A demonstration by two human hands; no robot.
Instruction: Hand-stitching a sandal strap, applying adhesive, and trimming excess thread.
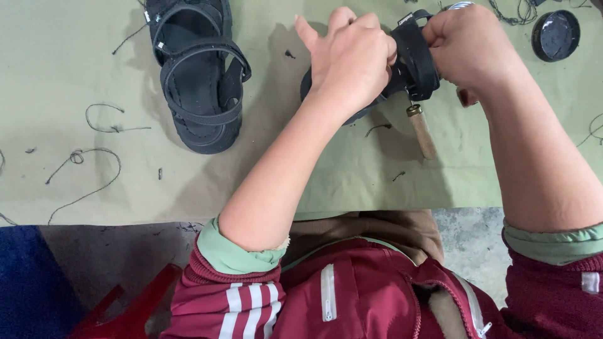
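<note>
Gripping from both sides, the left hand [348, 59] and the right hand [468, 44] close together on a black strapped sandal of foam and webbing [411, 63], which is held just above the olive-green cloth-covered table [56, 56] at about twelve o'clock from the person's chest. The left hand wraps the sole end with its forefinger sticking up, while the right hand clamps the wide black strap loop; the sandal fills the narrow gap between them, so neither hand is clearly nearer. Its long axis appears to run from about eight o'clock to two o'clock, though the hands hide much of it. Just below the sandal, at five o'clock from it, a wooden-handled tool with a brass ferrule [421, 129] points down toward the table edge; whether the right hand holds it cannot be told. Well apart at nine o'clock lies a second matching black sandal [198, 75], sole down, lengthwise toward twelve. A round black lid or tin [556, 34] sits at two o'clock, and loose dark thread scraps [94, 157] lie scattered at eight o'clock.
</note>
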